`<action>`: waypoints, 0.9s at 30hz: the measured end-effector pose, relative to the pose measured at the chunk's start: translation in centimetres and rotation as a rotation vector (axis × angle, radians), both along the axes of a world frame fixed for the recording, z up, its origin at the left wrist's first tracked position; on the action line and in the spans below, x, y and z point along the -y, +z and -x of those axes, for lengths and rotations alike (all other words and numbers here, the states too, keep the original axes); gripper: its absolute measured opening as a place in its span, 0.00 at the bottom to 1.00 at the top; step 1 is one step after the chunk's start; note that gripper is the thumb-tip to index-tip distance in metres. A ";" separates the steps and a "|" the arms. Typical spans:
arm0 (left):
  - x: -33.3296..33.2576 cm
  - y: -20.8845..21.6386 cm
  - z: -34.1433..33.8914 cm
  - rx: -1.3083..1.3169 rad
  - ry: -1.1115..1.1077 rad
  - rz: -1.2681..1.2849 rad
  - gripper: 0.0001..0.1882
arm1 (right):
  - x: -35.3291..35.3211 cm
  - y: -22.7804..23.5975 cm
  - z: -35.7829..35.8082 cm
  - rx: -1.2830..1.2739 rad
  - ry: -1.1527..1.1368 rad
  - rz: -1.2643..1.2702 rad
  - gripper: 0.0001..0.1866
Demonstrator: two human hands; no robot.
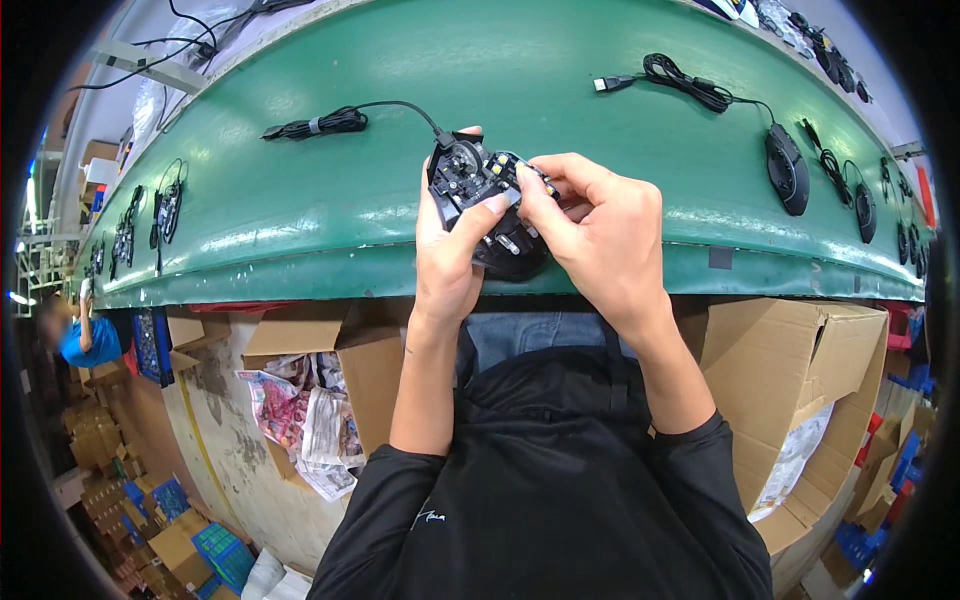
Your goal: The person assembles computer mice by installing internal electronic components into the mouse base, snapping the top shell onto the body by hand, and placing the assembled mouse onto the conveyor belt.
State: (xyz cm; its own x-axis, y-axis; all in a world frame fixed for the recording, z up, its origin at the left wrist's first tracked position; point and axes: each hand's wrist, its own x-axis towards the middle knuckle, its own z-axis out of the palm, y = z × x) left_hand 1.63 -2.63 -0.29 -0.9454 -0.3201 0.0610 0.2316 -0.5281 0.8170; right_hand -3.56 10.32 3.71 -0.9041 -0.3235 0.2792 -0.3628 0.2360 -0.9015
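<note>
An opened black computer mouse [465, 180], its inner parts and circuit board showing, is held over the near edge of the green bench. My left hand [448, 245] grips it from the left side, thumb across its inside. On its right, my right hand [600, 215] has thumb and fingers closed at a small dark board with pale yellow parts [508, 165]. Whether that board is loose or seated in the mouse I cannot tell. A bundled black cable [325, 123] runs from the mouse to the left across the bench. The fingertips behind the mouse are partly hidden.
The green bench [480, 60] curves across the view. An assembled mouse [786, 168] with a coiled cable [690, 85] lies to the right, with more mice beyond. Other cabled mouse parts [168, 208] lie far left. Cardboard boxes [765, 365] flank my lap; a person in blue [90, 340] is far left.
</note>
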 end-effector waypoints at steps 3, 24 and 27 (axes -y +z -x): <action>0.2 0.1 0.0 0.025 -0.020 -0.015 0.31 | 0.0 -1.0 0.4 -0.127 -0.056 -0.038 0.09; 0.3 -0.6 0.0 -0.096 -0.085 0.097 0.37 | -0.8 -1.2 -1.0 0.033 0.100 0.112 0.07; 0.4 -0.6 0.0 -0.095 -0.096 0.098 0.38 | -0.8 -1.2 -1.3 0.031 0.094 0.096 0.07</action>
State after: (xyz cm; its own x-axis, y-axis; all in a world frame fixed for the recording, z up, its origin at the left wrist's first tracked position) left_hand 1.68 -3.01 -0.86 -0.9599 -0.2164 0.1781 0.2624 -0.4705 0.8425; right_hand -2.30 11.11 2.50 -0.8797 -0.3805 0.2853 -0.3511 0.1148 -0.9293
